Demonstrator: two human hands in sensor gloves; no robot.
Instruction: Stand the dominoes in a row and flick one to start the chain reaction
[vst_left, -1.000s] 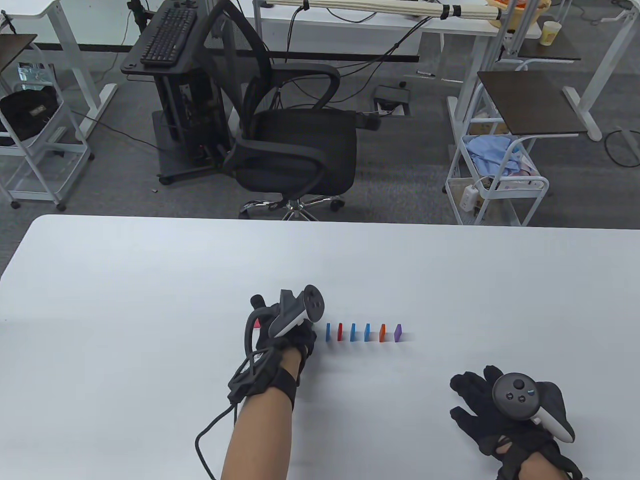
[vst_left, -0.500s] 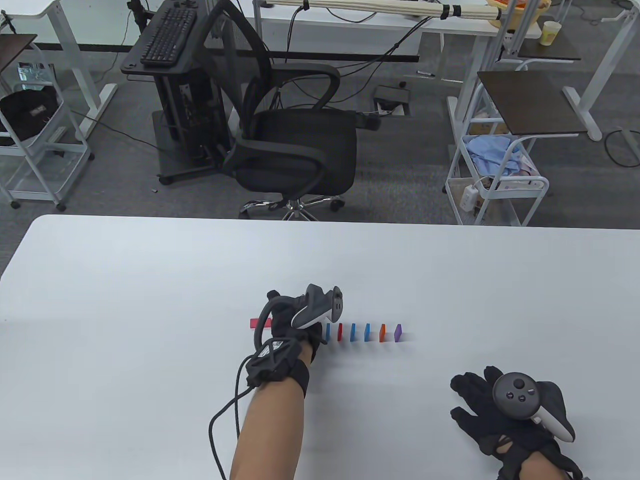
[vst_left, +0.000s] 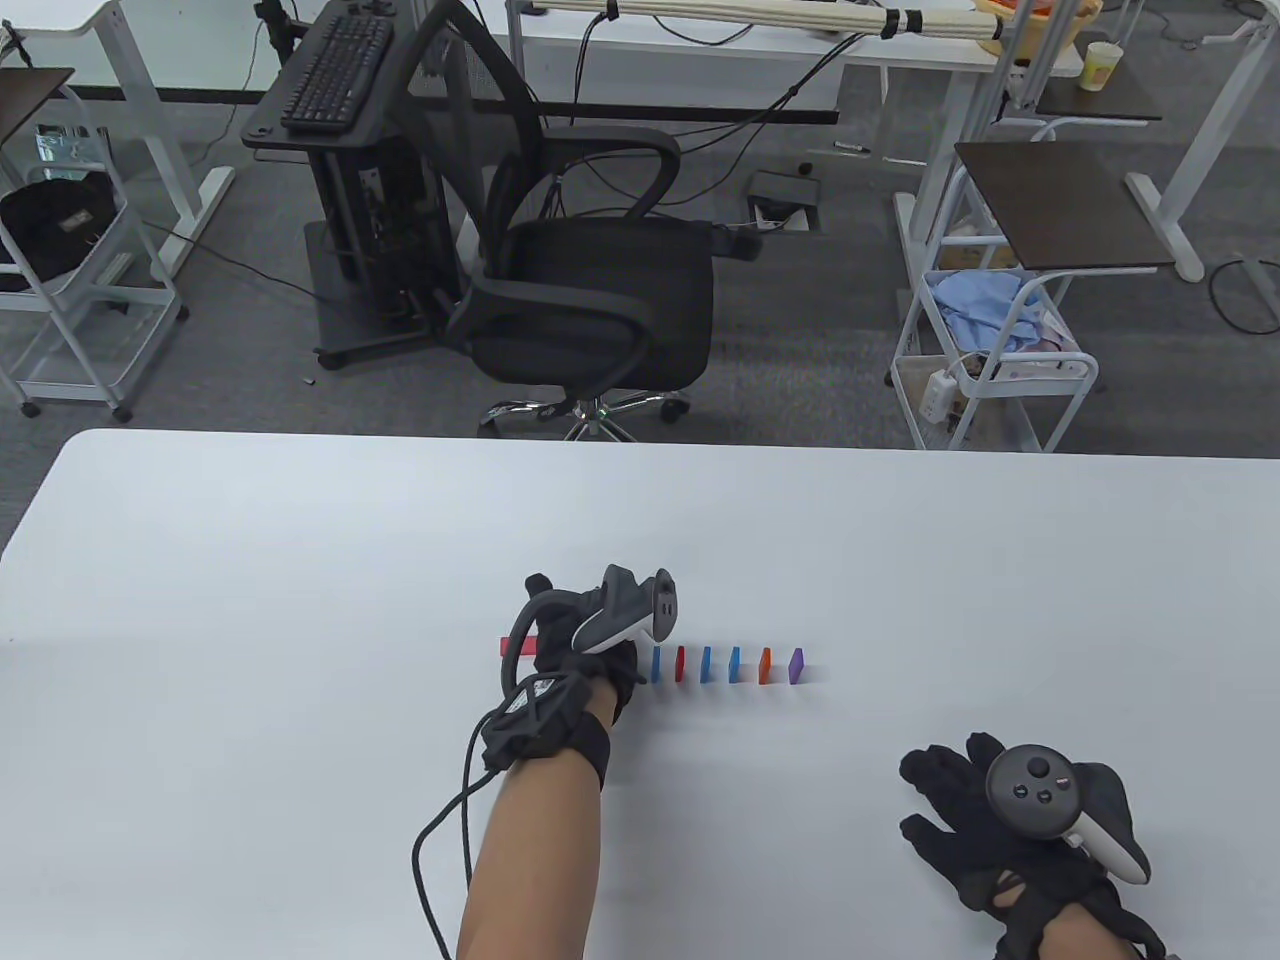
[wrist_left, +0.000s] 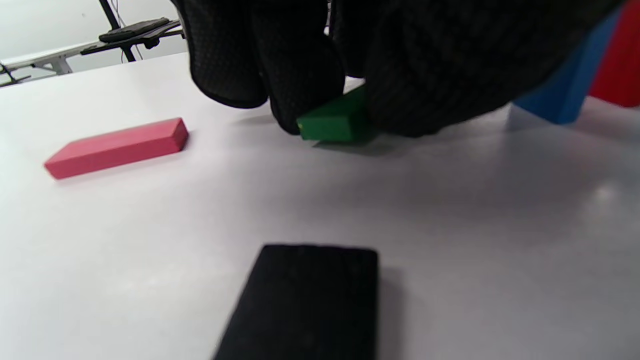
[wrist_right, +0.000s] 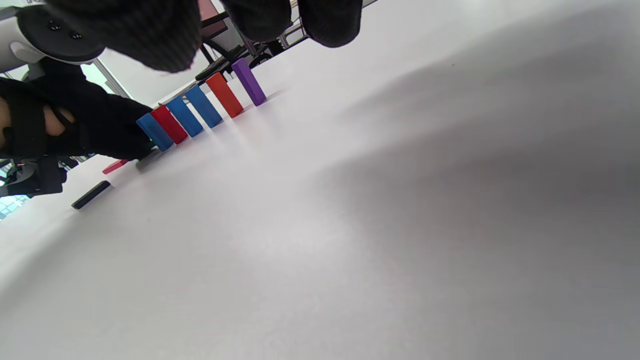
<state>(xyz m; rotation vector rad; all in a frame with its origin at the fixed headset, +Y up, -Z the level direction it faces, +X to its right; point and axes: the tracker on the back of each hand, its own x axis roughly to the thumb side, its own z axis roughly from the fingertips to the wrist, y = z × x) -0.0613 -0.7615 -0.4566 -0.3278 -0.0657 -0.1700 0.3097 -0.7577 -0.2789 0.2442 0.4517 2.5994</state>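
Several dominoes stand in a row on the white table (vst_left: 300, 560): blue (vst_left: 657, 663), red (vst_left: 680, 662), two more blue, orange (vst_left: 765, 664) and purple (vst_left: 796, 664). My left hand (vst_left: 622, 678) sits at the row's left end. In the left wrist view its fingertips (wrist_left: 300, 100) pinch a green domino (wrist_left: 334, 123), which is tilted and low on the table beside the first blue domino (wrist_left: 567, 97). A pink domino (wrist_left: 117, 147) and a black domino (wrist_left: 310, 300) lie flat nearby. My right hand (vst_left: 945, 800) rests flat near the front right, holding nothing.
The pink domino (vst_left: 515, 647) lies just left of my left hand. A cable (vst_left: 440, 850) trails from the left wrist over the table's front. Beyond the far edge stand a black office chair (vst_left: 590, 280) and a white cart (vst_left: 990, 380).
My left hand has shifted right, up to the left end of the standing row, uncovering more of the pink domino. The right hand and the row have not moved.
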